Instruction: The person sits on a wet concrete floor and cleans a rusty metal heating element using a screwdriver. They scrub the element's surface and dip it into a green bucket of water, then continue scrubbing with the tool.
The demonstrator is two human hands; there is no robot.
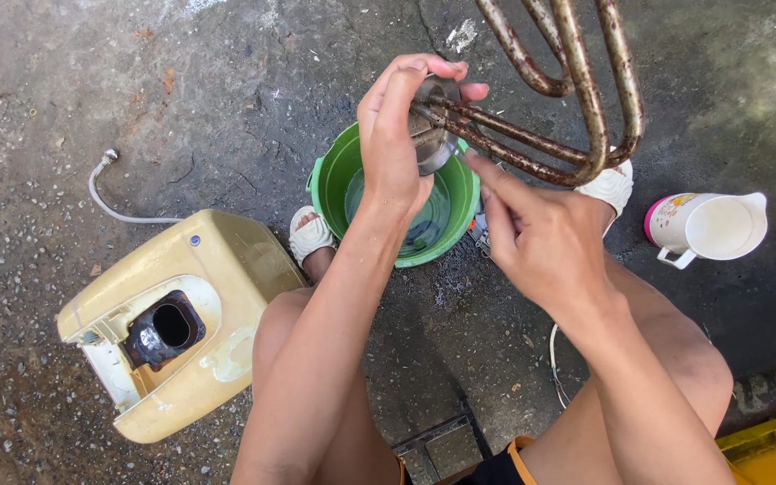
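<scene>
Rusty heating coil (577, 99), stiff, likely rough and awkwardly long: your left hand (397, 135) grips its round metal base above the green bucket (330, 180), right hand (541, 238) pinching beside it.

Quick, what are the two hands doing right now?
Left hand: closed on the rusty heating coil's base.
Right hand: fingers curled, index finger touching the base; holding anything cannot be told.

Outdoor yard of a home, shown by rough stained concrete ground (226, 99), a green plastic bucket (330, 175), a white jug (707, 229) and an opened yellowed water heater casing (217, 269).
</scene>
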